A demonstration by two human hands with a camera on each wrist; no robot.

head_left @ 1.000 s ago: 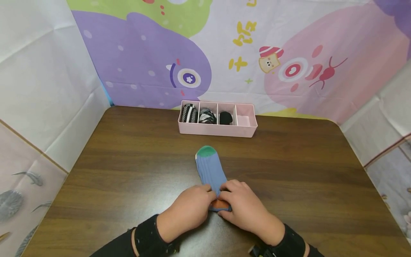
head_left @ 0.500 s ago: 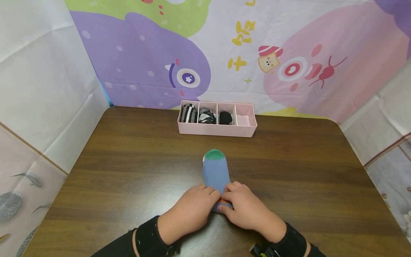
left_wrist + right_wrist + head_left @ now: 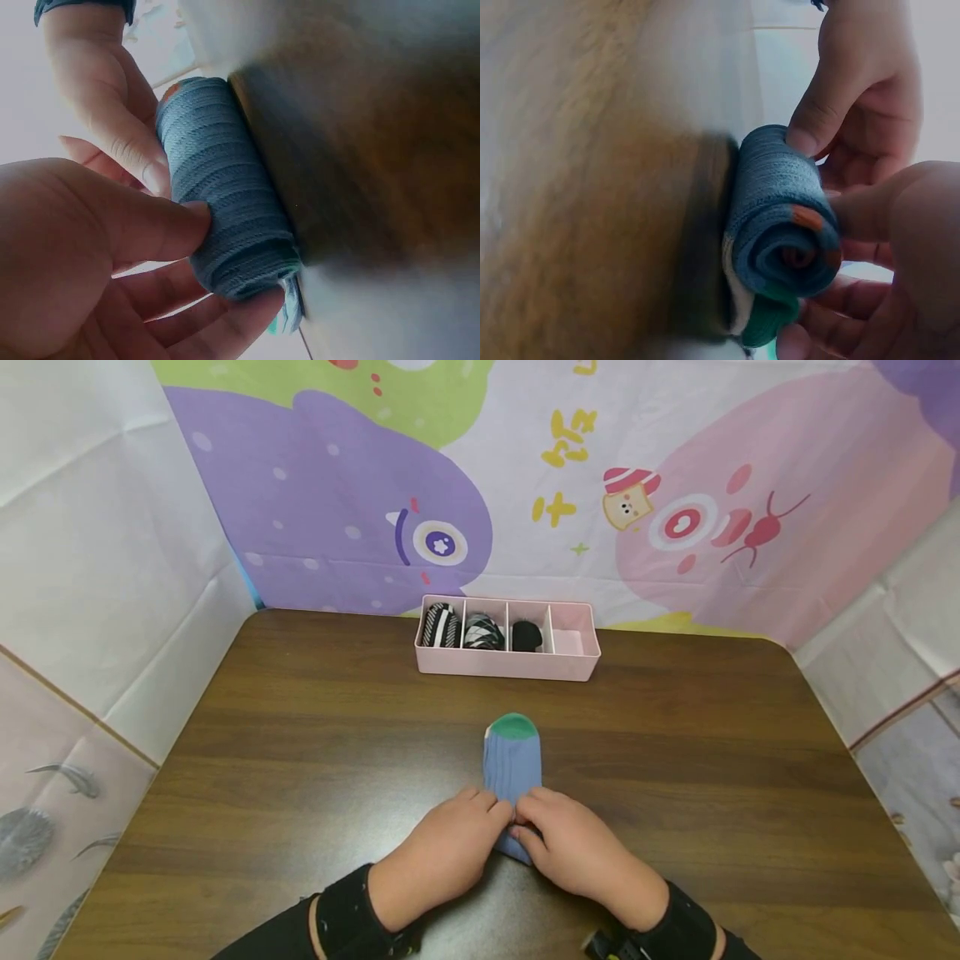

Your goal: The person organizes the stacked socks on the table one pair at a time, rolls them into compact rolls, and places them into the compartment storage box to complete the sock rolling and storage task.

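A blue sock (image 3: 512, 764) with a green toe lies on the wooden table, its far part flat and its near part rolled up. My left hand (image 3: 459, 839) grips the left end of the roll, its thumb pressed on the knit in the left wrist view. From the right, my right hand (image 3: 577, 843) pinches the other end with thumb and fingers. Seen from the right wrist, the rolled sock (image 3: 784, 180) shows a spiral end with an orange patch, and the green toe pokes out beneath. Fingers hide part of the roll in the head view.
Toward the back of the table (image 3: 300, 710) stands a pink divided box (image 3: 502, 662). Three of its compartments hold a striped rolled sock (image 3: 441, 627), a patterned one (image 3: 483, 632) and a black one (image 3: 527, 636). A cartoon-printed cloth (image 3: 337, 493) hangs behind.
The orange patch has rolled out of sight in the head view. The sock's green toe has shifted right and nearer, and the sock now lies straighter. Both hands stay at the roll.
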